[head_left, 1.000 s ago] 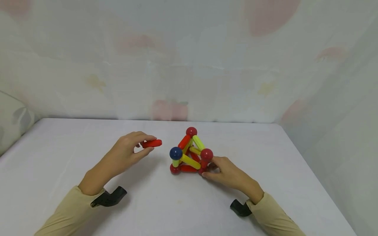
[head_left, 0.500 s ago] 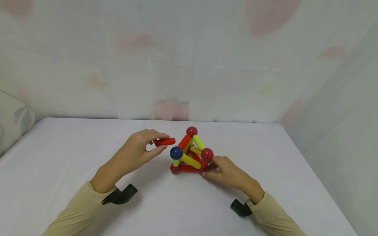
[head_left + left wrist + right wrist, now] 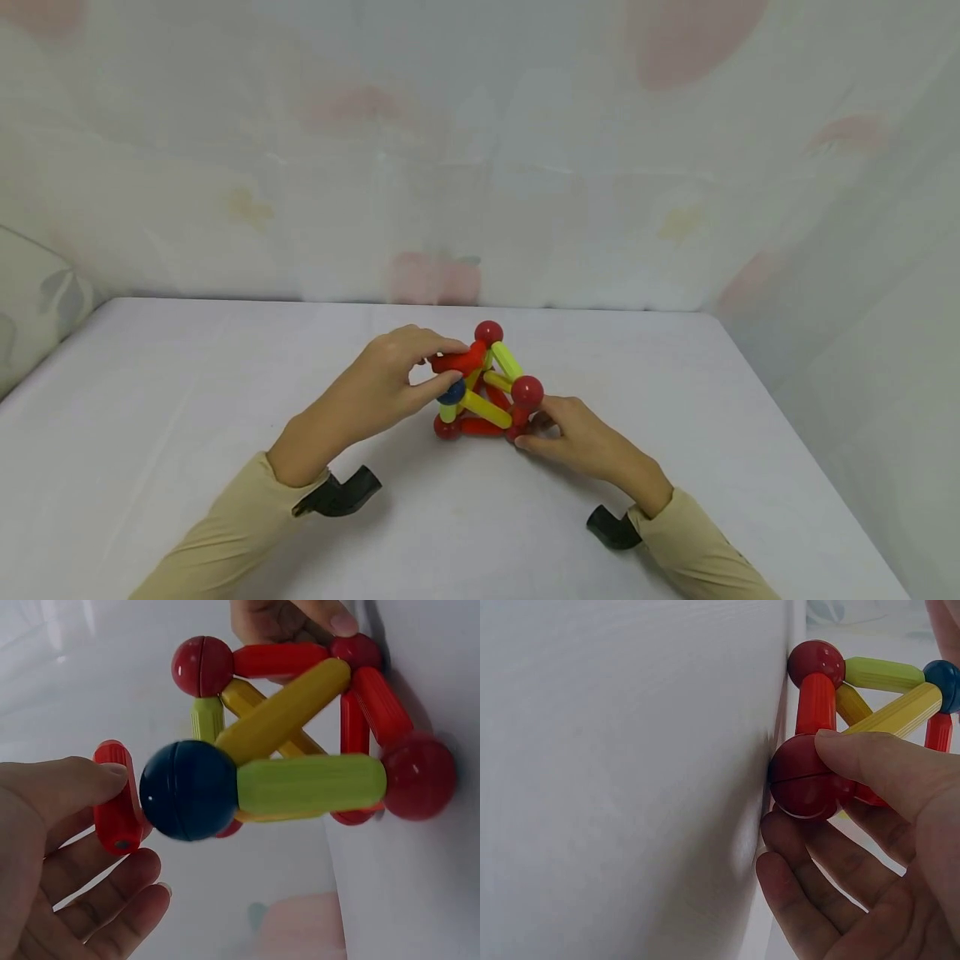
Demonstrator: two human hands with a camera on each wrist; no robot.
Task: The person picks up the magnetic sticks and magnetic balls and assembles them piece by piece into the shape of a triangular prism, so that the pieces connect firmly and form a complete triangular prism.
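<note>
A magnetic rod-and-ball frame of red, yellow and lime rods stands on the white table, with a blue ball (image 3: 187, 791) at its upper left and red balls at other corners. In the head view my left hand (image 3: 386, 379) pinches a loose red rod (image 3: 115, 796) between thumb and fingers. That rod lies close to the blue ball; the left wrist view does not clearly show whether they touch. My right hand (image 3: 588, 442) grips the lower right red ball (image 3: 802, 784), thumb on one side and fingers curled beneath. Another red ball (image 3: 489, 332) tops the frame.
The white-covered table (image 3: 225, 358) reaches back to a pale patterned cloth backdrop (image 3: 337, 208). At far left sits a patterned cushion-like shape (image 3: 37, 308). Black curved mounts (image 3: 341, 493) stick out from both sleeves.
My left hand has moved right with the red rod, from apart on the left to right beside the blue ball. The right hand and the frame have stayed in place.
</note>
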